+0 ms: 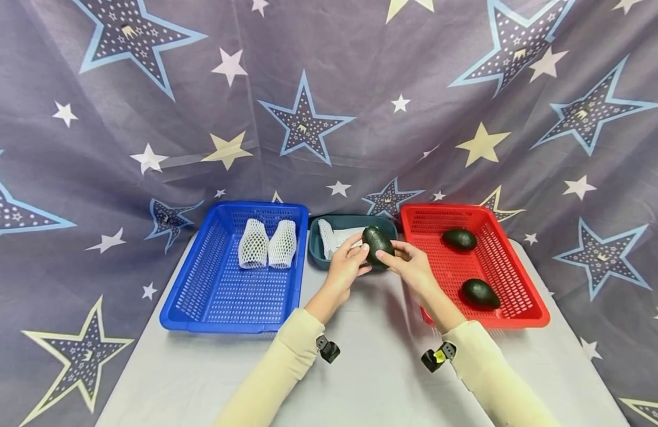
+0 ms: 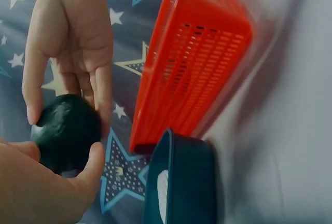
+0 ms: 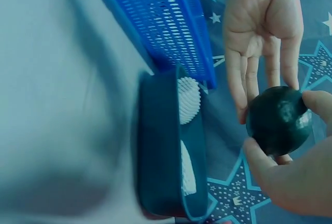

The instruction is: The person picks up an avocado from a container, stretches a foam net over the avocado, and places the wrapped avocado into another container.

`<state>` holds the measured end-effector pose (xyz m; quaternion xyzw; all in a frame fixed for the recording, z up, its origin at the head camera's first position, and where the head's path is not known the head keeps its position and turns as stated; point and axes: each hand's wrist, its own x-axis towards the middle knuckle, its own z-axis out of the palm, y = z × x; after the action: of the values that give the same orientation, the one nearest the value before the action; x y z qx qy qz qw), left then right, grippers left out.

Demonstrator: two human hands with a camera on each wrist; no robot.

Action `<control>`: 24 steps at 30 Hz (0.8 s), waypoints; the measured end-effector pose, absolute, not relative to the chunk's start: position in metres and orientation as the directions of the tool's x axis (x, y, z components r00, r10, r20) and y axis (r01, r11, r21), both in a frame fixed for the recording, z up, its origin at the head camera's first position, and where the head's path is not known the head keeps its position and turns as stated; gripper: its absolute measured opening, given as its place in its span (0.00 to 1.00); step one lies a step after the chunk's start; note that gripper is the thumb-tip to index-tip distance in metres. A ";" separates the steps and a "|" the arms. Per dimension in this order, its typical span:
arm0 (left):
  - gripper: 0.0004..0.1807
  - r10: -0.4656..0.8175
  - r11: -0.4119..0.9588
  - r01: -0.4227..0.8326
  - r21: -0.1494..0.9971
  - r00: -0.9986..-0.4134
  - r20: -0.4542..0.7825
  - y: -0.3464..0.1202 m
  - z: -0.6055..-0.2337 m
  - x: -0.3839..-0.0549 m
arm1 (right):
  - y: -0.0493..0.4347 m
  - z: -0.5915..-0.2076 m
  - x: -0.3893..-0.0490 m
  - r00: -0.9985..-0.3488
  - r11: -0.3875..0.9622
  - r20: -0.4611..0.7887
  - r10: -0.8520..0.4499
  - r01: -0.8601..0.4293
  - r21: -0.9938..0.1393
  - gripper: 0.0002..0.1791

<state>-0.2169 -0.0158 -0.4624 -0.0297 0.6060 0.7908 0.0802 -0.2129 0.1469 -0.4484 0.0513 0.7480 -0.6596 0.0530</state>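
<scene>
A dark green avocado [image 1: 377, 242] is held between both hands, raised above a small teal bin [image 1: 317, 258]. My left hand [image 1: 344, 268] pinches it from the left with thumb and fingers, and my right hand [image 1: 416, 270] from the right. In the left wrist view the avocado [image 2: 67, 133] sits between the fingertips of the two hands. The right wrist view shows its glossy skin [image 3: 278, 120]. White foam net sleeves [image 1: 327, 236] lie in the teal bin, partly hidden by the hands and avocado.
At the left stands a blue basket [image 1: 230, 327] holding two avocado-sized bundles in white foam nets [image 1: 253, 244]. A red basket [image 1: 542, 314] at the right holds two bare avocados [image 1: 481, 293]. Behind the table [image 1: 371, 379] hangs a star-patterned grey cloth [image 1: 339, 118].
</scene>
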 end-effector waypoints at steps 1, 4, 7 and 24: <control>0.26 0.105 -0.235 -0.171 0.957 -0.983 -0.150 -0.018 -0.463 -0.217 | 0.146 -0.451 -0.212 -0.990 0.132 -0.143 0.007 0.142 -0.981 0.32; 0.27 0.143 -0.176 -0.194 0.965 -0.975 -0.169 -0.025 -0.468 -0.217 | 0.143 -0.459 -0.210 -0.991 0.148 -0.135 -0.001 0.133 -0.980 0.31; 0.29 0.168 -0.126 -0.212 0.969 -0.967 -0.189 -0.032 -0.473 -0.215 | 0.141 -0.468 -0.208 -0.989 0.120 -0.144 -0.025 0.140 -0.983 0.30; 0.30 0.130 -0.034 -0.412 0.911 -0.905 -0.405 -0.045 -0.499 -0.205 | 0.126 -0.495 -0.204 -0.951 0.198 -0.295 -0.090 0.273 -0.941 0.26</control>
<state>-0.2049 -0.0449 -0.4988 -0.1054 0.6685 0.7112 0.1905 -0.2039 0.1260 -0.4953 0.0603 0.7606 -0.6302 0.1438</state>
